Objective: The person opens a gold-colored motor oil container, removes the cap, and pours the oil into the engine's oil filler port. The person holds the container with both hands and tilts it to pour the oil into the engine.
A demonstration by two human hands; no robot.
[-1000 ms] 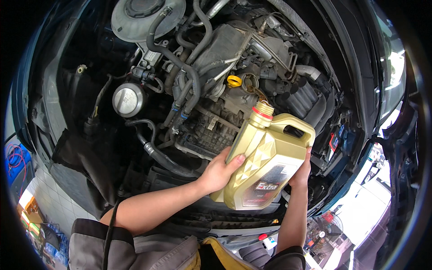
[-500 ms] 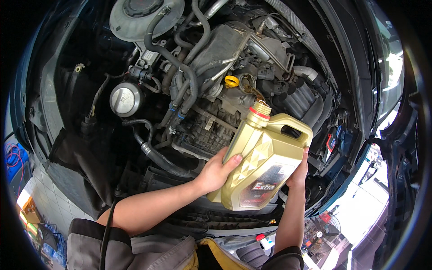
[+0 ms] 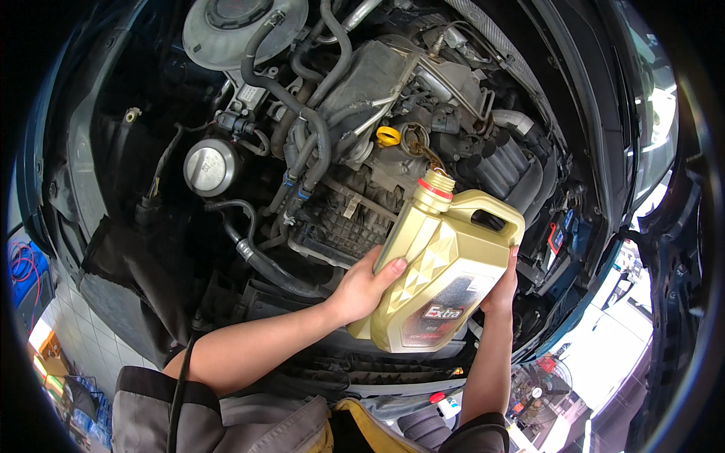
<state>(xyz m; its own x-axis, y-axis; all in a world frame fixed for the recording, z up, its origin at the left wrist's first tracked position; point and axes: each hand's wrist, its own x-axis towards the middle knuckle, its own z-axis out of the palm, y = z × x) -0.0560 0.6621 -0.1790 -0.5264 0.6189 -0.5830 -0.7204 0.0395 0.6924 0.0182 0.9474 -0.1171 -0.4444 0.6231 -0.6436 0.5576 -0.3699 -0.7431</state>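
Observation:
A gold engine oil jug [image 3: 445, 279] is tilted away from me over the engine, its handle on the right. Amber oil [image 3: 433, 157] runs from its mouth into the round filler opening [image 3: 414, 139]. My left hand [image 3: 362, 291] grips the jug's left side, thumb on the front face. On the lower right side, my right hand [image 3: 502, 287] holds it, with most of those fingers hidden behind the jug. Left of the opening sits a yellow oil cap [image 3: 388, 137].
Black hoses [image 3: 321, 151] cross the engine bay left of the opening. A silver round canister [image 3: 211, 167] stands at the left, and a large grey round cover [image 3: 243, 30] at the far left. The front crossmember [image 3: 377, 389] lies near me. A fan [image 3: 538, 392] stands beyond the car, lower right.

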